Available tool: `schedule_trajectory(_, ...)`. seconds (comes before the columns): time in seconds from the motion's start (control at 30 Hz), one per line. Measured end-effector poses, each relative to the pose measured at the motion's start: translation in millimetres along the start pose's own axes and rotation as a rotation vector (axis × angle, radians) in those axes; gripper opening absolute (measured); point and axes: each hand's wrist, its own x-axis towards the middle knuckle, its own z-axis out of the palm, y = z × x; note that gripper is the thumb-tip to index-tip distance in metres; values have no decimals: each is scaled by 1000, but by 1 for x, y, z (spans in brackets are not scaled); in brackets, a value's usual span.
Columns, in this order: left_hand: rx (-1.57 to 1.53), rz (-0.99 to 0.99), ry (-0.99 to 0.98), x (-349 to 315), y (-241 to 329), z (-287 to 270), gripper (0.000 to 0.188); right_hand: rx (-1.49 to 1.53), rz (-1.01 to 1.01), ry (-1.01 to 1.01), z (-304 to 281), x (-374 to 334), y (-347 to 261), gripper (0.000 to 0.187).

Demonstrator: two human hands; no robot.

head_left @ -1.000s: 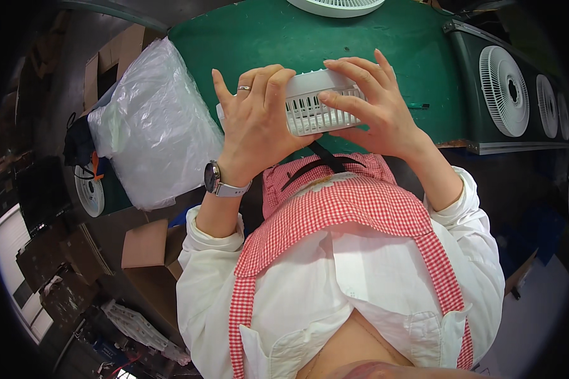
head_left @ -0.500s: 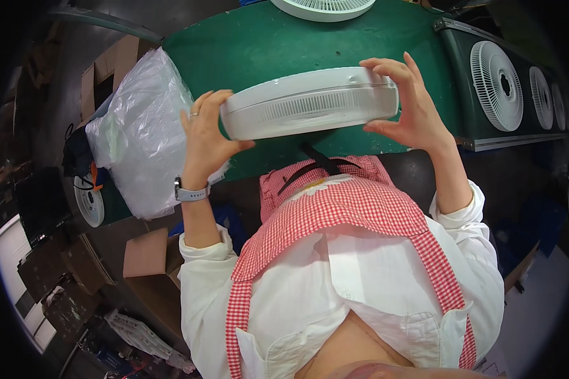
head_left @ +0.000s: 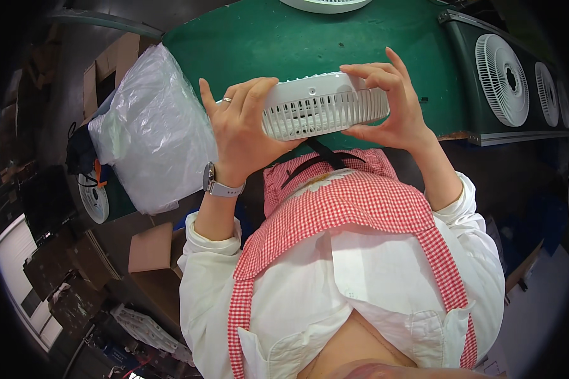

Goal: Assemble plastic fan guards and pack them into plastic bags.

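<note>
A white round fan guard is held up edge-on over the near side of the green table. Its slotted side wall faces me, and a small round screw or hole shows on its smooth rim. My left hand grips the left part, fingers over the top and thumb below. At the right end, my right hand pinches the rim between its fingers above and thumb below, with one finger raised. The guard's far face is hidden.
Clear plastic bags lie in a pile on the table's left side. Another white guard sits at the far edge. Several fan guards line a dark rack at the right. An open cardboard box stands lower left.
The guard has turned in my hands, so the slotted wall and the screw spot now show. My left hand has moved right, further over the guard; my right hand has shifted slightly left.
</note>
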Motion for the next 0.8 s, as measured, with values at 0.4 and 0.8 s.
schedule_trajectory(0.4,-62,-267,-404,-8,-17,-31,101,14,105,-67,-7,-10,3,93)
schedule_trajectory(0.8,143,-29,-217,16,23,-9,86,-50,-44,-26,13,7,-13,74)
